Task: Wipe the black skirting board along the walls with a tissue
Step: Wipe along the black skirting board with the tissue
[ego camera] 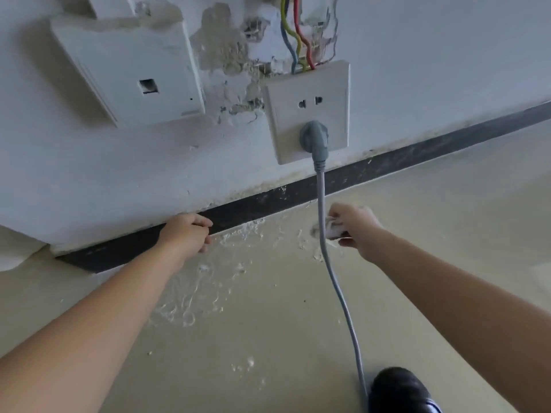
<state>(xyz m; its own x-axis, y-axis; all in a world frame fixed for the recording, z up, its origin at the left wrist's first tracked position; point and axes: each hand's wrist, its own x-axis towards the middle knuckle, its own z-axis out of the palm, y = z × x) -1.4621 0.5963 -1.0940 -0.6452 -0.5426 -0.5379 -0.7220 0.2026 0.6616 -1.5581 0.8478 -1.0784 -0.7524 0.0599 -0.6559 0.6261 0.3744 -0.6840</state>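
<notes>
The black skirting board [268, 201] runs diagonally along the foot of the white wall, from lower left to upper right, with pale streaks on its right stretch. My right hand [356, 228] holds a crumpled white tissue [334, 229] just above the floor, a short way in front of the board and right beside a grey cable. My left hand [186, 231] has its fingers curled in, its knuckles against the skirting board; I see nothing in it.
A grey cable [323, 234] hangs from a plug [314, 138] in a white wall socket [308, 111] and trails across the floor between my hands. A second wall box [131, 73] and exposed coloured wires [295, 34] sit higher. White plaster splatter marks the beige floor [196, 296]. A black shoe [399, 389] is at bottom right.
</notes>
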